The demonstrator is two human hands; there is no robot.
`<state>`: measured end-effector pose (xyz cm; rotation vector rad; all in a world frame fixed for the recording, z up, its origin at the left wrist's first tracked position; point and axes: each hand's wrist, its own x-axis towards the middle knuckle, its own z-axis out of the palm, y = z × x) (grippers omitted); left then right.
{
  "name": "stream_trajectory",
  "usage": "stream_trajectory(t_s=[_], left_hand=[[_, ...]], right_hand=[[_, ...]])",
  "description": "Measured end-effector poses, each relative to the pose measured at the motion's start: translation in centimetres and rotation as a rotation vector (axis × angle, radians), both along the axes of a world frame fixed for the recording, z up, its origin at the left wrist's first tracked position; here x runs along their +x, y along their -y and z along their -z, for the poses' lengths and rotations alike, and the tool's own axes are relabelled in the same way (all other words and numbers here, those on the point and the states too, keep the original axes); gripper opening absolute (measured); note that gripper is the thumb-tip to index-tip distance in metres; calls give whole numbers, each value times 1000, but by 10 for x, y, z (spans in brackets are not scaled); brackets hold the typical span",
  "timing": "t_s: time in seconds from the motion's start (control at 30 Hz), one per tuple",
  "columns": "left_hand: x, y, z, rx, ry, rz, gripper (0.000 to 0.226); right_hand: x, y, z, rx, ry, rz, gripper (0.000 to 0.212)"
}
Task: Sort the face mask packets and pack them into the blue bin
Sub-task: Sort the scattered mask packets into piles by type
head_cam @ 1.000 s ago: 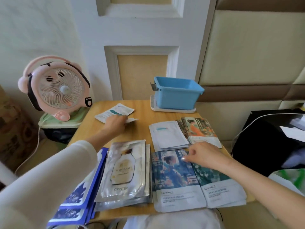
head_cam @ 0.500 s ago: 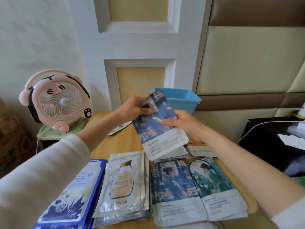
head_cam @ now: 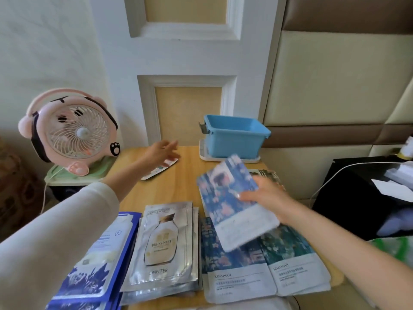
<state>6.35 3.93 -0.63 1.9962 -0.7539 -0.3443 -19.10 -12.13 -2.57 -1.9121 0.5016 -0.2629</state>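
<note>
My right hand (head_cam: 267, 198) grips a blue floral mask packet (head_cam: 234, 204), blurred, above the piles on the wooden table (head_cam: 178, 182). My left hand (head_cam: 161, 152) hovers with fingers spread over a white packet (head_cam: 159, 170) at the back left. The blue bin (head_cam: 235, 139) stands at the back on a white lid. Near the front edge lie stacks: blue-and-white packets (head_cam: 93, 265), silver Bird's Nest packets (head_cam: 163, 249), blue floral packets (head_cam: 232, 276) and green floral packets (head_cam: 295, 265). The bin's inside is hidden from here.
A pink fan (head_cam: 71, 130) on a green stand sits left of the table. A black box (head_cam: 357, 193) with a white cable is on the right. More packets (head_cam: 271, 175) peek out behind my right hand.
My left hand let go of the blue floral packet and moved left toward the white packet. My right hand brought the packet down and to the right, away from the bin.
</note>
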Motion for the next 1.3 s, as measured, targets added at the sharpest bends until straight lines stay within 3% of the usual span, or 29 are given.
stream_trajectory(t_s=[0.07,0.13,0.2,0.23,0.3,0.33,0.43,0.5,0.57,0.67,0.77,0.83,0.93,1.07,1.17,1.23,1.3], left_hand=[[35,-17,34,310,123,-234,51],[52,-30,65,608,228,-320,81],[57,-37,86,780,305,-315,98],[59,-37,93,810,308,-310,100],[61,-34,98,764,315,-294,90],[62,-32,100,732,366,-285,79],[62,-28,94,864,750,-237,38],[62,-29,89,956,885,-211,28],[64,-30,82,853,871,-216,20],[51,-29,51,274,633,-271,10],[5,-23,14,-321,113,-123,18],[-26,-18,-4,-510,-151,24,20],[-61,-13,-20,-567,-338,176,21],[-91,-10,-29,-487,-406,258,20],[-105,-8,-38,-391,-297,248,19],[-112,-4,-45,-283,-133,219,17],[-120,5,-49,-191,27,230,17]], right_hand=[[-22,-9,26,37,-115,9,29],[-36,-21,52,83,-180,6,42],[-40,-28,68,-82,-229,16,47],[-39,-29,69,-269,-274,19,52],[-36,-28,62,-637,-279,55,61],[-33,-24,60,-697,-216,63,57],[-22,-17,53,-611,-21,24,27],[-16,-11,51,-557,56,-4,20],[-13,-9,44,-518,134,-14,20],[-6,-4,33,-437,198,7,19],[5,-2,16,-65,227,18,38],[11,-3,6,215,228,-14,57],[15,-3,-3,412,296,-24,71],[10,2,-14,681,484,2,54],[-7,16,-21,689,530,10,50],[-22,31,-23,639,507,-53,61],[-38,44,-22,487,360,-128,75]])
